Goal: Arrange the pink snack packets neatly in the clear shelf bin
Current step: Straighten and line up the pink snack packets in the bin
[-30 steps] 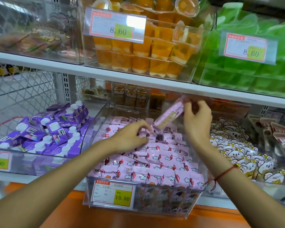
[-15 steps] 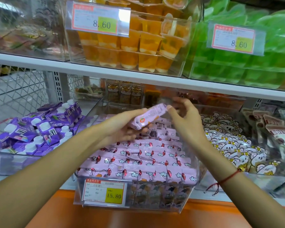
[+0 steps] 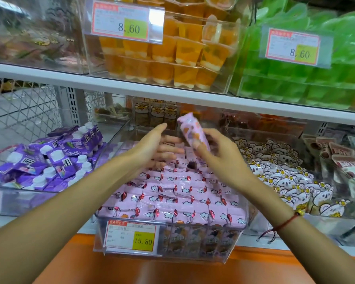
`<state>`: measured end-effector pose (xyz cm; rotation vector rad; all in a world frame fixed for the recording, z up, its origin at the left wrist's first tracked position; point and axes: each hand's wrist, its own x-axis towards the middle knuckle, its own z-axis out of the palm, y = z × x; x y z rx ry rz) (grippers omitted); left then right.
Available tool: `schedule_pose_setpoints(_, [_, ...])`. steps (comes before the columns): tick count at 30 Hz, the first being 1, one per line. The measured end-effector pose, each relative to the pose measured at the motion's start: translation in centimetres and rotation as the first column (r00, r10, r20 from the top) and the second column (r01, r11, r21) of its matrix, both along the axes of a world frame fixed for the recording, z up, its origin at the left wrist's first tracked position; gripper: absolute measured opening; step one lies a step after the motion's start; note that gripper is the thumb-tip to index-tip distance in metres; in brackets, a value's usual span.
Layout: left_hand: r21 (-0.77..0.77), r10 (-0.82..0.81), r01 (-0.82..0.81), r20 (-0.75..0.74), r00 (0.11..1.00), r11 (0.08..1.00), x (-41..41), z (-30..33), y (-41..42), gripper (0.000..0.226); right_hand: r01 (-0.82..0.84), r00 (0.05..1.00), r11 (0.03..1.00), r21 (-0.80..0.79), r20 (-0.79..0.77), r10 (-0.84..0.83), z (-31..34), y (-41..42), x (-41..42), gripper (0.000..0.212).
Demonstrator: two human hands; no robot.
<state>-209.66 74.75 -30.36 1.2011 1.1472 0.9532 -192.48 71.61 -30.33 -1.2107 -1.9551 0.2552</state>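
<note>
**One pink packet held above the full bin**

The right hand (image 3: pixel 219 158) holds 1 pink snack packet (image 3: pixel 194 133) between the thumb and the curled fingers. The packet stands almost upright, a little tilted to the left at its top, above the back part of the clear shelf bin (image 3: pixel 172 249). The left hand (image 3: pixel 152 148) is just beside it, with the fingers straight and spread, palm turned to the packet; it holds nothing and is near the packet without a clear touch. A red string bracelet (image 3: pixel 285 224) is around the right wrist.

Below the hands, the other pink packets (image 3: pixel 172 193) lie flat in rows inside the bin and fill it to the front wall. A price tag (image 3: pixel 131 236) with 15.80 is on the front of the bin.

To the left, another clear bin holds purple drink pouches (image 3: pixel 49 160) with white caps. To the right lie white cartoon packets (image 3: pixel 285 181). On the upper shelf stand orange jelly cups (image 3: pixel 182 58) and green jelly cups (image 3: pixel 305 83), each behind a tag with 8.60.
</note>
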Motion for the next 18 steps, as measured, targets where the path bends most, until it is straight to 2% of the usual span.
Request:
schedule_pose_setpoints(1, [0.045,0.043,-0.042,-0.021,0.999,0.998,0.2,-0.1,0.1,0.046,-0.038,0.983,0.994,-0.102,-0.183,0.019,0.2,0.0,-0.1,0.033])
schedule_pose_setpoints(2, [0.139,0.081,-0.065,-0.119,0.990,0.988,0.4,-0.5,0.2,0.037,-0.084,0.946,0.979,-0.183,-0.323,0.021,0.4,0.0,-0.2,0.032])
schedule_pose_setpoints(3, [0.267,0.121,-0.044,-0.282,0.952,0.963,0.4,-0.9,0.3,0.030,-0.120,0.912,0.963,-0.241,-0.411,0.010,0.4,0.0,-0.3,0.032])
schedule_pose_setpoints(5, [0.444,0.150,0.135,-0.549,0.822,0.886,0.4,-2.0,0.5,0.032,-0.192,0.839,0.929,-0.317,-0.544,-0.013,0.4,0.0,-0.6,0.032])
schedule_pose_setpoints(7, [0.429,0.065,0.338,-0.693,0.718,0.838,0.4,-2.9,0.6,0.040,-0.247,0.772,0.903,-0.352,-0.635,-0.036,0.4,0.0,-0.9,0.032])
schedule_pose_setpoints(9, [0.371,0.042,0.468,-0.817,0.575,0.802,0.5,-3.5,0.9,0.038,-0.240,0.737,0.899,-0.367,-0.672,-0.078,0.4,0.2,-0.9,0.035])
schedule_pose_setpoints(11, [0.294,0.064,0.513,-0.906,0.419,0.806,0.4,-4.1,1.4,0.042,-0.199,0.726,0.908,-0.369,-0.678,-0.116,0.5,0.7,-0.8,0.038])
schedule_pose_setpoints(12, [0.267,0.070,0.515,-0.927,0.369,0.815,0.2,-4.1,1.6,0.044,-0.188,0.723,0.911,-0.368,-0.679,-0.125,0.5,1.0,-0.7,0.039])
schedule_pose_setpoints(15, [0.256,0.098,0.511,-0.944,0.316,0.820,-0.2,-3.9,2.0,0.042,-0.145,0.752,0.928,-0.342,-0.648,-0.121,0.4,1.8,-1.3,0.047])
schedule_pose_setpoints(18, [0.274,0.104,0.507,-0.936,0.337,0.817,-0.5,-3.8,2.2,0.040,-0.052,0.841,0.949,-0.310,-0.526,-0.125,-0.1,2.8,-2.4,0.062])
